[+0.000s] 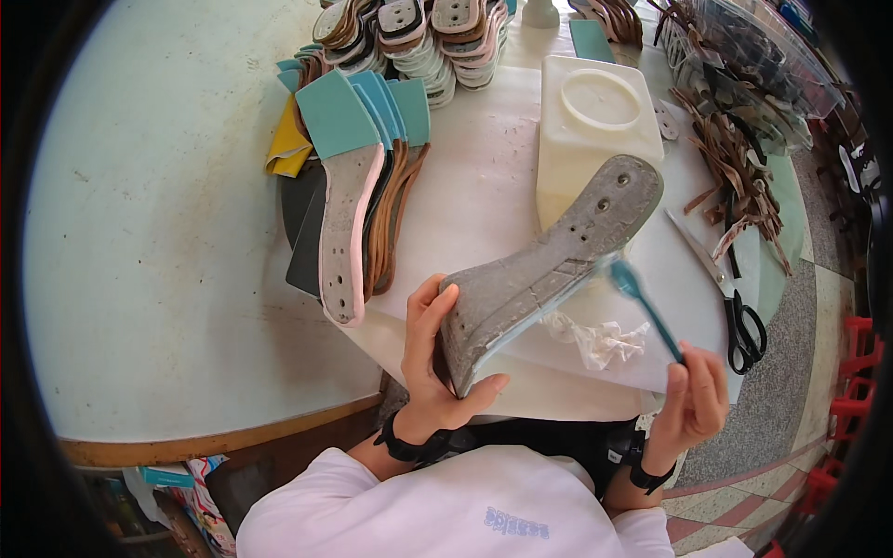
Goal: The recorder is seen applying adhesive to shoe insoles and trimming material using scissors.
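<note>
My left hand grips the wide end of a grey sole-shaped board, thumb on the near edge and fingers behind. Several holes pierce the board, which is tilted with its narrower end up and to the right. A strip of pale blue shows along its lower edge. Between the fingertips of my right hand is the thin handle of a teal brush. The brush's head is blurred and lies close to the board's right edge; contact cannot be made out. Behind the board stands a cream plastic container with a round rim on top.
Crumpled white tissue lies beneath the brush. Black-handled scissors rest at the right edge, below a heap of brown strips. Fanned sole pieces with teal ends lie left of centre, with stacked soles behind. Red stools stand right.
</note>
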`<state>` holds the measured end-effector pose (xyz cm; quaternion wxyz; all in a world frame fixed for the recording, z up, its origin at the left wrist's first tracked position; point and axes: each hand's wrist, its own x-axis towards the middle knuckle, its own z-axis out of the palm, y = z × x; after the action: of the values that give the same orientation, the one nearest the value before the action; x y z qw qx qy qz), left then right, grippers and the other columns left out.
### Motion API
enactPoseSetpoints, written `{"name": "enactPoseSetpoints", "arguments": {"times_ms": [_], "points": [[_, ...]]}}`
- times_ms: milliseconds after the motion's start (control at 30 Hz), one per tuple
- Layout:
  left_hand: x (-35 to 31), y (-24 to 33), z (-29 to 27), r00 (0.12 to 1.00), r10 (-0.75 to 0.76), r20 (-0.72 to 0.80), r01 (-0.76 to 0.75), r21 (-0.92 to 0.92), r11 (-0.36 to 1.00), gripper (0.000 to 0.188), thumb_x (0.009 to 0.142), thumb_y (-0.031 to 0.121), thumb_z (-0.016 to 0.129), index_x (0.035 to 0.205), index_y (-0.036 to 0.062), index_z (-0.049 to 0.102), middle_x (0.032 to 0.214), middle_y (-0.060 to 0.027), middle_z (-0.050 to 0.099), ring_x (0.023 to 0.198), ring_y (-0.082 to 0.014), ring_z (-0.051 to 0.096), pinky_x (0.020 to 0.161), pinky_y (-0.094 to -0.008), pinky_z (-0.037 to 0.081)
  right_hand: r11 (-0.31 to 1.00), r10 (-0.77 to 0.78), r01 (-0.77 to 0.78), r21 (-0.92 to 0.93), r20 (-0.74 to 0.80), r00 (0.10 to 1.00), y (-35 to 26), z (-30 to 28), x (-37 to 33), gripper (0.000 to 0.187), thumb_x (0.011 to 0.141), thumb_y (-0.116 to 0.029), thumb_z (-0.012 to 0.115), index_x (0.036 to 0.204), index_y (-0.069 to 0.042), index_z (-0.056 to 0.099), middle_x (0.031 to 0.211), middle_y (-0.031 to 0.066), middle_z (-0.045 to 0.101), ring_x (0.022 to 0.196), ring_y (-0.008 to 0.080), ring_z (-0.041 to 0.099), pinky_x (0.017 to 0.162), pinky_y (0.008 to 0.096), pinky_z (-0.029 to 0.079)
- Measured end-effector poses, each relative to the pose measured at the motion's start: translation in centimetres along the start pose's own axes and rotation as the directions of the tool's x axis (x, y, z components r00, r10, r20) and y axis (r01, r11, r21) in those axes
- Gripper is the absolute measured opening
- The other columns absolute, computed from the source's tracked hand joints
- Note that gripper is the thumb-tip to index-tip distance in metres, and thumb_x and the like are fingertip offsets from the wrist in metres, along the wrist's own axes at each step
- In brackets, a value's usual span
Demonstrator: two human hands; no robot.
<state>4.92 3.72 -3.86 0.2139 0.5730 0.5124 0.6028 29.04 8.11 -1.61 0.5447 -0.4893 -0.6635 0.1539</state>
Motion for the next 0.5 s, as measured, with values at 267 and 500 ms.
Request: {"name": "enactPoseSetpoints", "arguments": {"times_ms": [267, 500], "points": [[0.1, 0.2, 0.3, 0.999, 0.044, -0.004, -0.044, -0.004, 0.999, 0.083, 0.06, 0.019, 0.074, 0.132, 0.0012, 0.036, 0.128, -0.0244, 0.032, 0.115, -0.0322, 0.038, 0.095, -0.0406, 0.032, 0.992, -0.113, 0.105, 0.065, 0.128, 0.985, -0.3, -0.4, 0.2, 0.02, 0.07, -0.007, 0.07, 0.086, 0.004, 0.066, 0.076, 0.0121, 0.06, 0.064, 0.0214, 0.056, 0.053, 0.0261, 0.042], [0.3, 0.4, 0.2, 0.999, 0.047, 0.019, -0.048, 0.055, 0.997, 0.083, 0.06, 0.019, 0.074, 0.132, 0.0014, 0.036, 0.128, -0.0246, 0.032, 0.114, -0.0324, 0.039, 0.094, -0.0403, 0.033, 0.999, -0.023, 0.019, -0.043, -0.09, 0.996, 0.9, -0.5, 0.8, 0.019, 0.072, -0.003, 0.067, 0.089, 0.006, 0.065, 0.078, 0.0141, 0.06, 0.064, 0.0203, 0.055, 0.053, 0.0251, 0.041]]}}
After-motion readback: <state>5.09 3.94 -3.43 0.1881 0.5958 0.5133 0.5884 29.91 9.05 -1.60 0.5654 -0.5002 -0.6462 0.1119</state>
